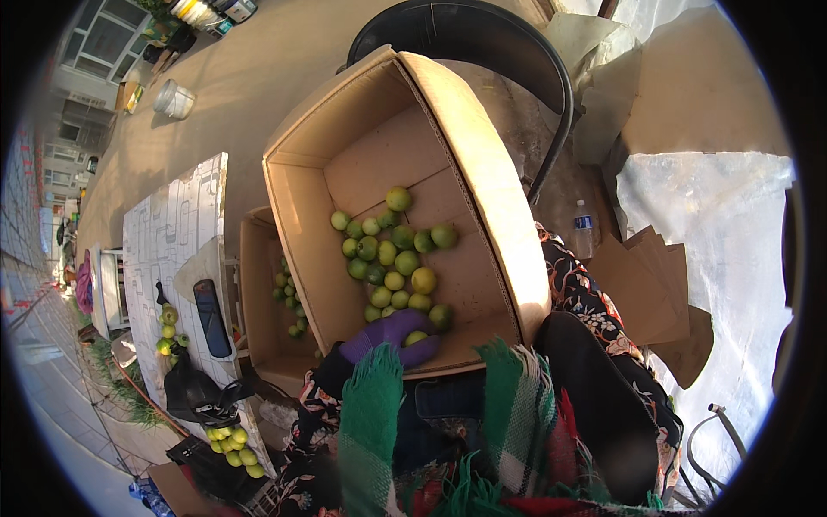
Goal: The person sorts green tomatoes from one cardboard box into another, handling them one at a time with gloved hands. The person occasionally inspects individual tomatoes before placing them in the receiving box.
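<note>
My left hand (pixel 391 337), in a purple glove, curls its fingers around a small green citrus fruit (pixel 415 338) inside a large open cardboard box (pixel 501 187) at the front edge. Loose green and yellowish citrus fruits (pixel 386 253) lie on the box's bottom, mostly just beyond the glove. My right hand is out of view; its black sleeve reaches to the box's lower right corner, where the wall hides what lies beyond. Left of this box stands a second cardboard box (pixel 258 291) with more green fruits (pixel 289 284), partly hidden.
A patterned white table (pixel 171 213) on the left bears a dark phone (pixel 212 318), a black bag (pixel 194 388) and yellow-green fruits (pixel 236 446). A black chair (pixel 465 26) stands behind the box. At right are a plastic bottle (pixel 583 232) and flat cardboard pieces (pixel 636 291).
</note>
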A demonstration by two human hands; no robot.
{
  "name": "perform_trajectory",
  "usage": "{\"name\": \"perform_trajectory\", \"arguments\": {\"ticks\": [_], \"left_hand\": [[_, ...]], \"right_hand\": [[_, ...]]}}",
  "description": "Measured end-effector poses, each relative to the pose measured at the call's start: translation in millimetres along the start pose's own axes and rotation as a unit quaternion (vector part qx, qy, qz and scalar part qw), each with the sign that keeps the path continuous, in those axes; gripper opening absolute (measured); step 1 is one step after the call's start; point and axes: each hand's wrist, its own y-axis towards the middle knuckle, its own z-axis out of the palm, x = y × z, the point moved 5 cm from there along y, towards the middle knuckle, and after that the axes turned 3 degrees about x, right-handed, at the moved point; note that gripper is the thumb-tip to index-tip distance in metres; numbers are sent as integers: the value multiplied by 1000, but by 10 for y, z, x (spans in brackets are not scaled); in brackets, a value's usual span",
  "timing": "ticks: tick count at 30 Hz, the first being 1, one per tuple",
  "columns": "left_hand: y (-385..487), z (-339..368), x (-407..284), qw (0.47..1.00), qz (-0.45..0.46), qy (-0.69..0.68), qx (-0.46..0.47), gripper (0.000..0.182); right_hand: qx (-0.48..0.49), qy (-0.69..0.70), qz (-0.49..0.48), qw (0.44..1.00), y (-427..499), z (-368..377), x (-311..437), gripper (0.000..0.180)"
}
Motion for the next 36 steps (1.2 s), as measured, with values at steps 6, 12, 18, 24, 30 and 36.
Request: {"name": "perform_trajectory", "arguments": {"ticks": [6, 12, 18, 24, 30, 36], "left_hand": [[153, 25, -21, 997, 48, 34, -46, 44], [237, -28, -102, 982, 72, 124, -125, 54], [146, 30, -165, 990, 46, 105, -85, 62], [-131, 35, -393, 987, 109, 115, -18, 55], [20, 32, -127, 958, 147, 79, -233, 42], [-109, -292, -29, 898, 116, -213, -368, 48]], "right_hand": [[19, 33, 23, 999, -117, -321, -76, 36], [-117, 229, -5, 966, -697, -1477, 486, 34], [-127, 269, -384, 874, -2418, -1526, 2667, 37], [59, 66, -493, 865, -3028, -660, 3198, 31], [91, -124, -504, 850, -2933, -411, 3033, 42], [160, -150, -567, 794, -3099, -340, 3062, 74]]}}
